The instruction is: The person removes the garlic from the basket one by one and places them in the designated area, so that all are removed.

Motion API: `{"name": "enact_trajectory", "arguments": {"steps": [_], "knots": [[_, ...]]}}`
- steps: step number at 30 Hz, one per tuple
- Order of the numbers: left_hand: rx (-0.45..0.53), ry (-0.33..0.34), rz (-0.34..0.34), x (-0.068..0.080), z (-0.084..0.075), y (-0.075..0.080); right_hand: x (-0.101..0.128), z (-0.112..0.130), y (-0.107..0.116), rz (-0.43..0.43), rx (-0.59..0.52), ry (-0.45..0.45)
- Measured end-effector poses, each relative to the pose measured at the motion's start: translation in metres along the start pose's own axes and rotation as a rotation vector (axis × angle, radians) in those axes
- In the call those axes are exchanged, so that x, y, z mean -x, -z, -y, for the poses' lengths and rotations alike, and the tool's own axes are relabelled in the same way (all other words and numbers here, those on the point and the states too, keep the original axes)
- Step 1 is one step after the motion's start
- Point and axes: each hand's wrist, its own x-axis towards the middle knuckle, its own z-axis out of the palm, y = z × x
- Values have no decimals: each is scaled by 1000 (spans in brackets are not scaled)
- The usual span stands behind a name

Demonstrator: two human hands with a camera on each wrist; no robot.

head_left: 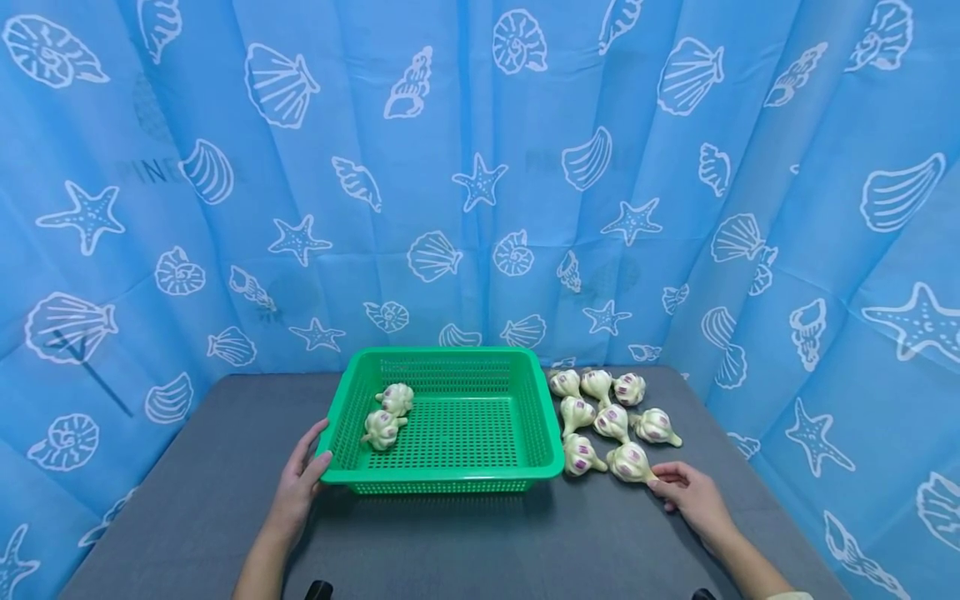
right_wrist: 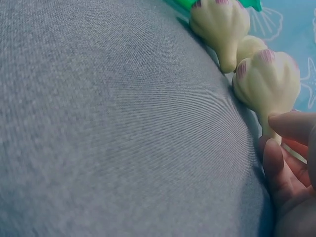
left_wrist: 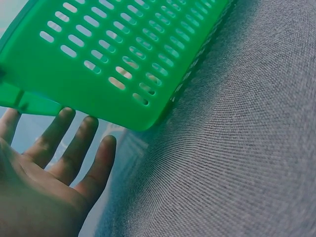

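Note:
A green slotted basket (head_left: 450,477) stands mid-table with two garlic bulbs (head_left: 388,415) in its left part. My left hand (head_left: 303,475) lies flat against the basket's near left corner; the left wrist view shows its straight fingers (left_wrist: 74,148) just under the basket's rim (left_wrist: 98,59). Several more garlic bulbs (head_left: 607,412) lie on the table right of the basket. My right hand (head_left: 675,486) pinches the stem of the nearest bulb (head_left: 630,462). In the right wrist view that bulb (right_wrist: 269,81) rests on the cloth with thumb and fingers (right_wrist: 274,158) around its stem.
The grey cloth-covered table (head_left: 465,542) reaches to a blue curtain with shell prints (head_left: 480,208) at the back and both sides. Another bulb (right_wrist: 219,22) lies close to the basket's right wall.

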Motion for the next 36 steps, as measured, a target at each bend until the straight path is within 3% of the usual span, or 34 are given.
{"name": "enact_trajectory", "arguments": {"steps": [12, 17, 21, 26, 29, 36], "knots": [[-21, -25, 5, 1, 1, 1, 1, -2, -3, -20, 21, 20], [-13, -38, 7, 1, 1, 0, 3, -4, -2, -59, -49, 27], [-7, -14, 7, 0, 1, -1, 6, -2, 0, -123, -129, -26], [1, 52, -3, -1, -1, -1, 5, 8, 4, -171, -167, -92], [-6, 65, -8, -1, -2, -1, 2, 15, 8, -187, -147, -87], [-19, 20, -1, 0, -3, 0, -9, 39, 19, -208, -124, -25]]}}
